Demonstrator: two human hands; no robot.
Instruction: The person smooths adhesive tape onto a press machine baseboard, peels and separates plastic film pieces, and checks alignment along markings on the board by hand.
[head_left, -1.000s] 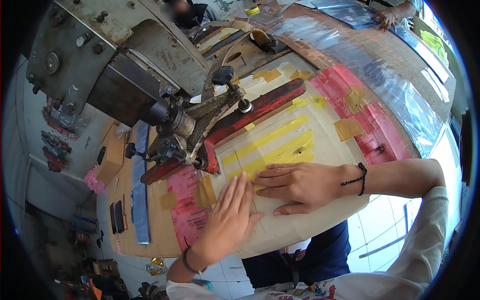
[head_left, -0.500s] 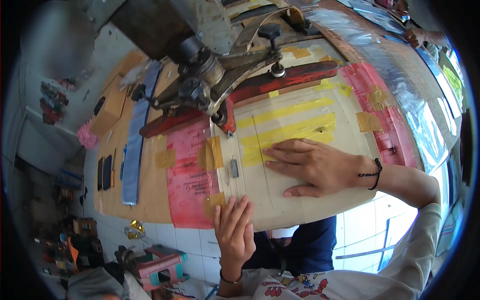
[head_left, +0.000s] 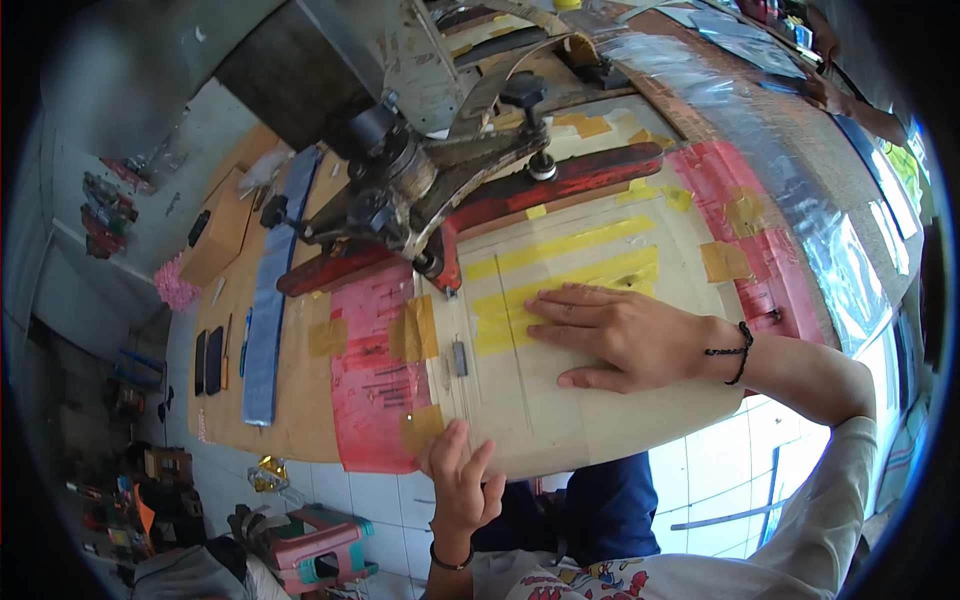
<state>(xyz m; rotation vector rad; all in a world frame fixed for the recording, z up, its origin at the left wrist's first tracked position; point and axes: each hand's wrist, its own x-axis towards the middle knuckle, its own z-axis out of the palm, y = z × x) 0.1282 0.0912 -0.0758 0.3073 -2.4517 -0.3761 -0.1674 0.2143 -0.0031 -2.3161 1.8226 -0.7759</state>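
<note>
My right hand (head_left: 625, 338) lies flat with fingers spread on the beige board (head_left: 640, 420), its fingertips on the yellow tape (head_left: 570, 285). At the board's front left edge is my left hand (head_left: 460, 480), fingers apart and holding nothing. A small grey piece (head_left: 460, 358) lies on the board between the pink strip (head_left: 375, 400) and my right hand. Above the board's far part stands the machine's red bar (head_left: 570, 180), joined to a metal arm with black knobs (head_left: 524, 90).
A blue strip (head_left: 270, 320), dark flat pieces (head_left: 214, 360) and a cardboard box (head_left: 215, 235) lie on the left. Clear plastic sheeting (head_left: 840, 265) covers the right side. Another person's hand (head_left: 825, 95) is at the upper right. A pink and green stool (head_left: 320, 550) stands below.
My left hand has come off the middle of the board to its front edge, and the grey piece has come into view. My right hand stays flat. The view has shifted.
</note>
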